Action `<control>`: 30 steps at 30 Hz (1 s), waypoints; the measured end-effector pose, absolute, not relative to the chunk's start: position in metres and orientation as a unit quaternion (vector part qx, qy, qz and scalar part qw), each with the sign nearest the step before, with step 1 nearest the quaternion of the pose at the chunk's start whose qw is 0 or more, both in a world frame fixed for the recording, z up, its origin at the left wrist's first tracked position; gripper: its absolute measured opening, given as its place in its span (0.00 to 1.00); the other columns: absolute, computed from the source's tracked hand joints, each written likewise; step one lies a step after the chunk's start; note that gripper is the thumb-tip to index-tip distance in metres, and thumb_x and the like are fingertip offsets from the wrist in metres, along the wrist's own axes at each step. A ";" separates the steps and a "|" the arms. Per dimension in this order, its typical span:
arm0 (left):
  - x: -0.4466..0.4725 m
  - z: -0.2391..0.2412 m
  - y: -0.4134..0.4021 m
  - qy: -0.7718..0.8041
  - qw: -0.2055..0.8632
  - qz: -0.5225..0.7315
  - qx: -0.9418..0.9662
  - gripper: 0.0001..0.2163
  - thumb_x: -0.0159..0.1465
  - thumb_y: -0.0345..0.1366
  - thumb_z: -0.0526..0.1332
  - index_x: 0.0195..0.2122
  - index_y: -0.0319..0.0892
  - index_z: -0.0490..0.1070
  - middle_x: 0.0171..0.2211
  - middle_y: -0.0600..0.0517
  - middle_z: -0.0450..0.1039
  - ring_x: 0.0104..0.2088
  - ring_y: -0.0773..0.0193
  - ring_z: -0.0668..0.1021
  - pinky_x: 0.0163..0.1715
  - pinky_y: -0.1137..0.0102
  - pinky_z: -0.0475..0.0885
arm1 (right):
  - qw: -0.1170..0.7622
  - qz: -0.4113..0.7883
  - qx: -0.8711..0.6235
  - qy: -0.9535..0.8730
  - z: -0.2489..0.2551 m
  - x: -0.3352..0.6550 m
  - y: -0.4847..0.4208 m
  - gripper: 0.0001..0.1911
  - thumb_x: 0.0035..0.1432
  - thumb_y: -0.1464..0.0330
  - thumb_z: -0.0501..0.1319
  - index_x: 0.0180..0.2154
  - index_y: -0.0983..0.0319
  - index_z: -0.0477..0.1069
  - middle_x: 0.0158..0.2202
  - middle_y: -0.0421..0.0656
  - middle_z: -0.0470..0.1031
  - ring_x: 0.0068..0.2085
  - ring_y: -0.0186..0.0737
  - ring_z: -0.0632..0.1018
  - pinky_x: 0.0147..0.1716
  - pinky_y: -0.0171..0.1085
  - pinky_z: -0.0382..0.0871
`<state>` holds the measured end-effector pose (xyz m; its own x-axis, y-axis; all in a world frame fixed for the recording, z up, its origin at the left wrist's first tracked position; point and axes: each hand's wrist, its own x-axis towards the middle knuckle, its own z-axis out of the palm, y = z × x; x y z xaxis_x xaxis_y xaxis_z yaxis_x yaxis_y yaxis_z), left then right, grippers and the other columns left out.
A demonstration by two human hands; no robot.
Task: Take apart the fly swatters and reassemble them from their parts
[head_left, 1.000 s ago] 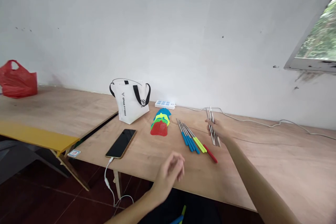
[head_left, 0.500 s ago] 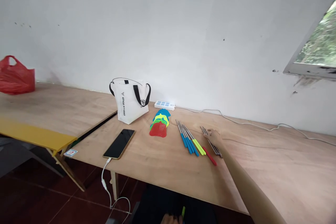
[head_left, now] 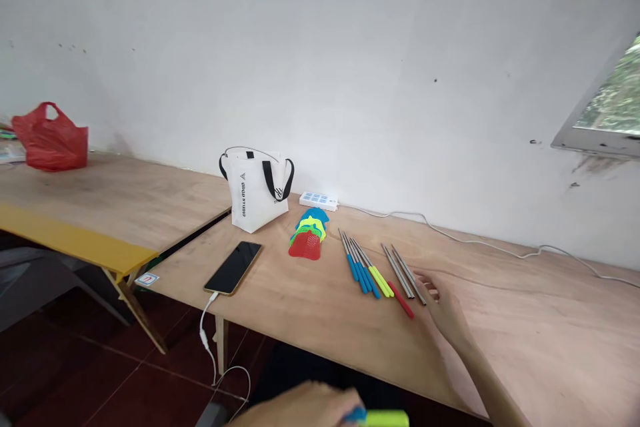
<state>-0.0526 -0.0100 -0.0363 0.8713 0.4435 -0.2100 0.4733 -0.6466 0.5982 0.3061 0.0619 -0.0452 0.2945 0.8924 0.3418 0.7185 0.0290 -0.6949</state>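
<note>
Right now the right hand (head_left: 444,312) lies on the bench (head_left: 530,327), well to the right of the white tote bag (head_left: 256,190). Its fingers (head_left: 431,290) are loosely spread and hold nothing, and the tips sit just beside the near ends of the bare steel rods (head_left: 403,272). These thin rods lie loose, further right of the tote bag than the red-handled rod (head_left: 401,300), the yellow-green-handled rods (head_left: 379,277) and the blue-handled rods (head_left: 356,261).

A careless sideways drag of the hand would likely roll the steel rods into the red-handled one and scatter the row. A nudge towards the person could send them over the bench's front edge.

The left hand (head_left: 300,408) is below that edge, far forward of the tote bag. It seems to grip a blue and yellow-green handle piece (head_left: 383,418), but the frame crops the fingers, so I cannot tell how firm the hold is. A slack hold there would drop the piece to the floor.

The phone (head_left: 233,267) lies just in front of the tote bag, and its cable (head_left: 206,337) hangs over the edge. A knee or arm catching the cable could pull the phone off.
</note>
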 end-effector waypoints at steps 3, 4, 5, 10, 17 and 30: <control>-0.047 0.015 0.025 0.290 0.275 0.096 0.912 0.13 0.76 0.45 0.47 0.50 0.48 0.68 0.43 0.50 0.76 0.42 0.58 0.78 0.38 0.69 0.68 | 0.395 0.059 -0.665 -0.631 -0.053 0.283 0.044 0.22 0.63 0.51 0.51 0.45 0.56 0.75 0.40 0.46 0.79 0.36 0.44 0.79 0.35 0.41 0.72; -0.045 0.020 0.041 0.293 0.262 0.101 0.914 0.14 0.76 0.45 0.46 0.49 0.46 0.68 0.42 0.50 0.75 0.41 0.59 0.78 0.38 0.69 0.68 | 0.378 0.042 -0.666 -0.642 -0.057 0.279 0.041 0.20 0.63 0.52 0.52 0.43 0.55 0.75 0.39 0.45 0.79 0.36 0.45 0.79 0.35 0.41 0.72; -0.042 0.019 0.057 0.301 0.242 0.102 0.917 0.14 0.77 0.44 0.46 0.47 0.45 0.68 0.40 0.51 0.74 0.39 0.59 0.77 0.37 0.69 0.68 | 0.360 0.023 -0.670 -0.649 -0.062 0.276 0.039 0.18 0.63 0.53 0.52 0.41 0.55 0.75 0.38 0.45 0.78 0.36 0.45 0.79 0.35 0.42 0.72; -0.032 -0.019 0.118 0.303 0.082 0.141 0.939 0.13 0.77 0.39 0.47 0.45 0.42 0.69 0.45 0.48 0.70 0.43 0.58 0.75 0.45 0.65 0.68 | 0.287 -0.060 -0.723 -0.626 -0.086 0.278 0.033 0.16 0.67 0.55 0.49 0.34 0.54 0.68 0.32 0.44 0.76 0.31 0.47 0.78 0.30 0.42 0.68; -0.009 -0.030 0.122 0.293 0.019 0.181 0.939 0.15 0.77 0.45 0.48 0.57 0.47 0.67 0.49 0.49 0.70 0.48 0.57 0.74 0.49 0.63 0.67 | 0.320 -0.099 -0.637 -0.695 -0.079 0.235 0.032 0.17 0.72 0.55 0.47 0.41 0.55 0.70 0.36 0.44 0.78 0.37 0.45 0.80 0.35 0.40 0.70; -0.068 -0.035 0.099 0.377 0.128 0.262 0.879 0.20 0.71 0.48 0.59 0.60 0.47 0.64 0.59 0.46 0.67 0.59 0.52 0.71 0.60 0.55 0.65 | 0.317 -0.099 -0.598 -0.729 -0.070 0.202 0.049 0.16 0.71 0.67 0.48 0.49 0.54 0.73 0.44 0.44 0.78 0.48 0.46 0.80 0.42 0.42 0.76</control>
<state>-0.0681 0.0989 -0.0348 0.5783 0.7301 0.3642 0.5958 -0.6828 0.4228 0.2017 0.0486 -0.0702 -0.0830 0.8099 0.5807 0.9352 0.2647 -0.2354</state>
